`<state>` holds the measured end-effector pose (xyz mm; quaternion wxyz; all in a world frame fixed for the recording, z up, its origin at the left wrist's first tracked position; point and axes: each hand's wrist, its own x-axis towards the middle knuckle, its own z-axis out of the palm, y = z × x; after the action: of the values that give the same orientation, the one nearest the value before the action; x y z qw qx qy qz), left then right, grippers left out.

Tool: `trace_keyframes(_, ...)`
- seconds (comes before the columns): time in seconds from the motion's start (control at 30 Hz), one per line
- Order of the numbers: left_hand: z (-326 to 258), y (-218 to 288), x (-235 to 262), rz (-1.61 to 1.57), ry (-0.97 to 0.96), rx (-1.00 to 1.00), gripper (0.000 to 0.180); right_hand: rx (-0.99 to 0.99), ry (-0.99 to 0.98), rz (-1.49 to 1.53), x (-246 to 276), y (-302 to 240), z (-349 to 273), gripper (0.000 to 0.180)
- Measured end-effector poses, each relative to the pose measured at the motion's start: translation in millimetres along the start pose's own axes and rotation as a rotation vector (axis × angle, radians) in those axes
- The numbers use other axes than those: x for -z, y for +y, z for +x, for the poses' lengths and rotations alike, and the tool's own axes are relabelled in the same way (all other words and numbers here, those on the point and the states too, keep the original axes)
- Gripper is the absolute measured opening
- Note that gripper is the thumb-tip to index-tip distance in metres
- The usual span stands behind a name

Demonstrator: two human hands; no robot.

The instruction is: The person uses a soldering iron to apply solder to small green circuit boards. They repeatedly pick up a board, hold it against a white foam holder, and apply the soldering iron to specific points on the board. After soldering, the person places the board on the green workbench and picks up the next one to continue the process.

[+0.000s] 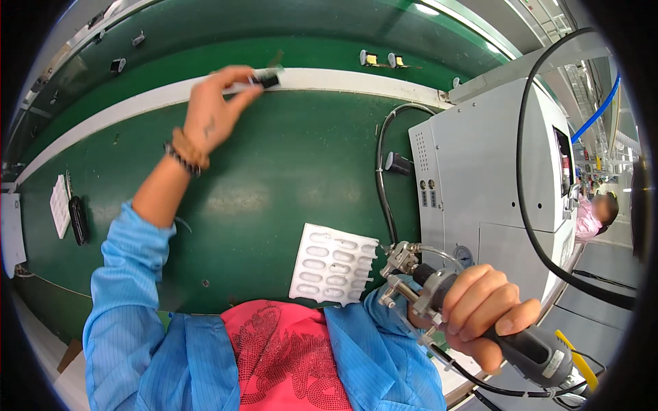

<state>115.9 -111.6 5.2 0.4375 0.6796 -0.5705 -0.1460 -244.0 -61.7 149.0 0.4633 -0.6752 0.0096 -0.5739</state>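
My left hand (214,113) reaches to the white rail (329,80) at the far side of the bench. Its thumb and fingers pinch a small black part (269,80) with a pale, shiny end, slightly blurred. At the lower right, my right hand (483,312) wraps round a grey and black hand-held power tool (543,351). Metal fittings (401,259) and thin tubes make up the tool's front end, which points left. Beside that end lies a white tray (298,279) with rows of oval pockets.
A grey machine cabinet (473,157) stands on the right, with black hoses (381,164) around it. Near it lies a dark cylinder (399,163). Small parts (369,59) sit on the green strip beyond the rail. A black case (79,220) lies left. Another person (589,216) is far right.
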Motion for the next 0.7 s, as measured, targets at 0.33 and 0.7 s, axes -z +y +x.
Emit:
trace_keyframes(0.33, 110.1, 2.6, -131.0, 0.177, -0.097, -0.616, 0.034, -0.078, -0.022, 0.028, 3.4, 8.7, 1.9, 0.039)
trace_keyframes(0.7, 128.8, 23.1, -158.7, 0.164, -0.209, -0.185, 0.023, -0.067, -0.016, 0.074, 11.9, 9.7, -2.9, 0.038)
